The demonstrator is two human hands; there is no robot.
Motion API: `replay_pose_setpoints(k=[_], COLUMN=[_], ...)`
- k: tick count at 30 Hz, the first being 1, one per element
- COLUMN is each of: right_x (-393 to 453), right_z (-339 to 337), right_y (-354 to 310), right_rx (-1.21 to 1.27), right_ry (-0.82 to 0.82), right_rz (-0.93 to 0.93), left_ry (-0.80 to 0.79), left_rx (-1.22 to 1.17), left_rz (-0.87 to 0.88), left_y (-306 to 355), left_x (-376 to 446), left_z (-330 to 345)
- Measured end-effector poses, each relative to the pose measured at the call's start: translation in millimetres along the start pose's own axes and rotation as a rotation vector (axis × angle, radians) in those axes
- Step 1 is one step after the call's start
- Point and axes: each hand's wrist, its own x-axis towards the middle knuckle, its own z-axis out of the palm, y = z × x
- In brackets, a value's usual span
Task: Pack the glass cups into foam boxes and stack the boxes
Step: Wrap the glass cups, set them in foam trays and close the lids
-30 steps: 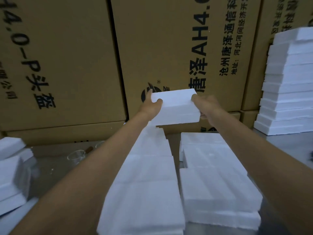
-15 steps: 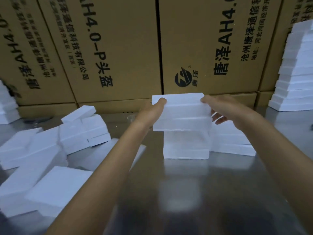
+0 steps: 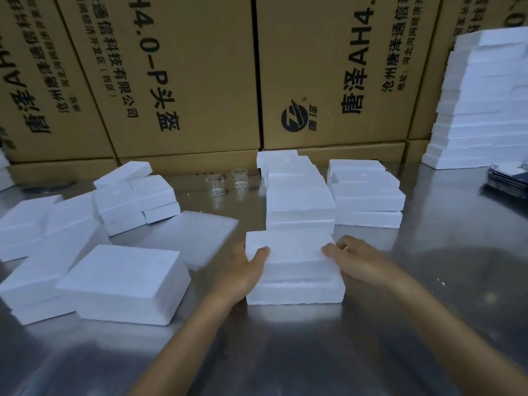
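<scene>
The table is looking like brushed metal, smooth and glossy, and it is reflecting the two glass cups standing on it. The cups are showing clear, shiny glass. The foam box near the table's front edge is looking white, matt and grainy, with crumbly rough edges. Behind the table, the cardboard cartons are showing brown matt paperboard with black print.
</scene>
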Motion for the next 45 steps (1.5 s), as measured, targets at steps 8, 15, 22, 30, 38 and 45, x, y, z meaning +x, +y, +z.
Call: replay_pose_setpoints(k=[8,15,22,30,38,45], right_x=[27,57,53,73,97,120], right_z=[-23,-12,23,31,30,37], right_y=[-19,-12,33,31,31,30], right_rx=[0.174,0.158,0.273,0.402,0.656,0.619], right_ry=[0.192,0.241,0.219,0.278,0.503,0.65], right_rz=[-0.079,-0.062,-0.006,0.122,0.217,0.158], left_ry=[0.071,-0.044,-0.1,0.177,0.5,0.447], left_rx=[-0.21,-0.223,-0.205,-0.208,-0.046,-0.101], left_rz=[0.138,0.094,0.016,0.033,0.034,-0.031], left_y=[46,37,3,-5,-12,23], left_x=[25,48,48,68,112,187], left_z=[-9,-2,7,15,-18,-23])
